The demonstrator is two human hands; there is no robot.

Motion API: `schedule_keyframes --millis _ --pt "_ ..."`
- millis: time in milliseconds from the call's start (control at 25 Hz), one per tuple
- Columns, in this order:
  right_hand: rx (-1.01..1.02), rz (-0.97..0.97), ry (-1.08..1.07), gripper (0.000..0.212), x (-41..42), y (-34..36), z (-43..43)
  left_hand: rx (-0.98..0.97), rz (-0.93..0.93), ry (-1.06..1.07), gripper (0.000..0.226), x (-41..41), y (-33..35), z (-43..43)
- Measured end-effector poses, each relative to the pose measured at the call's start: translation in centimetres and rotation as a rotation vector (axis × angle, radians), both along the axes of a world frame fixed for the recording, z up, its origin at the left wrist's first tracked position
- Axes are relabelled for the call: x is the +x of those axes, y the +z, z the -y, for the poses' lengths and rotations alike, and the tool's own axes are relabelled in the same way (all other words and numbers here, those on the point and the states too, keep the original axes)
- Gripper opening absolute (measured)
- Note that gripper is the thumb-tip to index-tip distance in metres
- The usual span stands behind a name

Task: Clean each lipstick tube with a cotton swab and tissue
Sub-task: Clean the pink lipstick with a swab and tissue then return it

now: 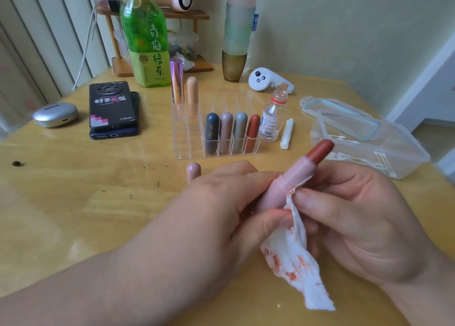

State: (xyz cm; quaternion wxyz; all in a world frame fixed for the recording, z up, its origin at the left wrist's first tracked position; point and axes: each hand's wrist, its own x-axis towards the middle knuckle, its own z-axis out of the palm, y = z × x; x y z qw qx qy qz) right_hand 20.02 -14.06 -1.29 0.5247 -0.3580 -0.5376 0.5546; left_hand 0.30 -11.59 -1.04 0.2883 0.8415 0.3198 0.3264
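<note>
- i watched the left hand [221,202] grip the lower barrel of the pink lipstick tube [293,180], fingers curled round it and thumb tucked in against the tissue [290,249].
- the right hand [364,217] sat just right of the tube, its fingers [317,198] pinching the tissue's top edge against the barrel just below the collar ring.
- the tube was held off the surface [73,190] between the two hands and tilted. its long axis ran from low inside the left palm up and away to the right, with the brick-red bullet [320,149] exposed at the far end.
- my read: the wipe had to travel along that axis, and the right hand was the nearer one to the collar. the soft bullet lay just beyond its fingertips, so a slip upward could smear it.
- the tissue looked thin and crumpled, blotched orange-red, and hung limp below the hands.
- the barrel looked like smooth matte plastic, a round cylinder with a stepped collar.
- its rounded pale pink cap [193,170] stood upright on the glossy yellow surface, just beyond the left hand.
- behind the cap, a clear acrylic organiser [183,133] held four capped tubes in its front row and two at the back left.
- a small uncapped bottle [272,115] stood just right of the organiser.
- cotton swabs [379,157] lay in a clear plastic box [408,153] further right.
</note>
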Motion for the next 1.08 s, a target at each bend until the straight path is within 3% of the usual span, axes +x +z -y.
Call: schedule_keyframes --millis 120,320,640,680,760,840,880,1000,1080 --pt "0.044 -0.029 0.008 0.026 -0.4 0.2 0.0 0.06 -0.041 -0.015 0.03 0.1 0.5 0.3" --pt "0.033 -0.017 -0.026 0.034 -0.1 0.5 -0.1 -0.177 0.058 -0.108 0.025 0.1 0.9 0.7" --pt "0.121 0.178 -0.033 0.025 0.7 1.0 0.1 -0.044 0.081 -0.015 0.03 0.3 -0.3 0.9" --pt "0.135 0.188 -0.045 0.021 0.8 1.0 0.1 -0.093 0.128 -0.014 0.032 0.4 -0.4 0.9" --pt "0.146 0.181 -0.062 0.012 1.0 1.1 0.1 -0.4 0.323 -0.051 0.039 0.6 -0.3 0.7" --pt "0.15 0.181 -0.055 0.014 1.2 1.3 0.2 -0.706 0.503 -0.12 0.034 0.8 -0.3 0.1" --pt "0.149 0.196 -0.049 0.019 1.2 1.4 0.2 -0.768 0.544 -0.14 0.029 0.8 -0.4 -0.2" --pt "0.138 0.268 -0.084 0.026 1.2 1.6 0.4 -0.768 0.596 -0.127 0.021 0.8 -0.4 -0.6" --pt "0.141 0.27 -0.11 0.018 1.3 1.7 0.4 -0.675 0.571 -0.074 0.019 0.8 -0.3 -0.4"
